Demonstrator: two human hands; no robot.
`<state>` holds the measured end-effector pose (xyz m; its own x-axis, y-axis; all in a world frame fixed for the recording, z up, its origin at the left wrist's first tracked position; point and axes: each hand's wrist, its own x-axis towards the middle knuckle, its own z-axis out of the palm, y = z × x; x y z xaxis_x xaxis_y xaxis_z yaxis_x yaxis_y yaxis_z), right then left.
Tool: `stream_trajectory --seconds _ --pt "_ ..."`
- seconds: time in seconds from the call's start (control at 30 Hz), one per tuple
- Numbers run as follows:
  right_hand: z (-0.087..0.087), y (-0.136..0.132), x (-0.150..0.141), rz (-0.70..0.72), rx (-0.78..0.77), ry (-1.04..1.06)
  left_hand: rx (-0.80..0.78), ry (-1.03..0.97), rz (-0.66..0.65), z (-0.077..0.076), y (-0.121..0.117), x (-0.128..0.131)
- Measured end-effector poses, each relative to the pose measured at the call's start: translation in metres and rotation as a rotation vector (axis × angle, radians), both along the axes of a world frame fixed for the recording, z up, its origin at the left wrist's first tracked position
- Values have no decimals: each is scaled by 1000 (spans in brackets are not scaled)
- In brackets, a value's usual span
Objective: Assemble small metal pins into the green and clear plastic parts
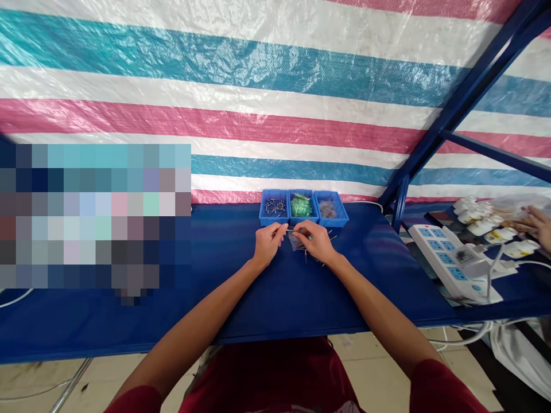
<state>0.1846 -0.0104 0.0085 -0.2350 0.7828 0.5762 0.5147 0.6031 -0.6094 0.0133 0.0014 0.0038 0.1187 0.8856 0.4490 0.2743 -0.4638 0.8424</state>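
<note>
My left hand and my right hand meet over the blue table, just in front of three small blue bins. Both hands are closed in a pinch. Between them runs a thin metal screw, with something small and green at the right fingertips. A small clear bag lies under my right hand, and a few loose screws are scattered beside it. The left bin holds metal screws, the middle bin green plastic pieces, and the right bin pale clear pieces.
A striped tarp hangs behind the table. A blue metal frame post stands at the right. Beyond it lie a white power strip, white plugs and cables, and another person's hand. A blurred-out area covers the left.
</note>
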Motion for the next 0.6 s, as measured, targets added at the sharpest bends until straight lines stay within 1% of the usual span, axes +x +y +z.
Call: stream_trajectory --seconds 0.13,0.23,0.37,0.47,0.53,0.6 --pt "2 -1 0 9 42 -23 -21 -9 -23 1 -2 0" --pt "4 -1 1 1 54 -41 -7 -27 -36 1 -2 0" --pt "7 -2 1 -20 7 -64 30 -57 -23 -3 2 -1" --pt "8 -2 1 -33 -23 -70 59 -32 -48 -6 3 -1" --pt "6 -2 1 -40 -31 -67 67 -9 -52 -5 3 -1" --pt "4 -1 1 -39 -34 -45 62 14 -28 -3 2 -1"
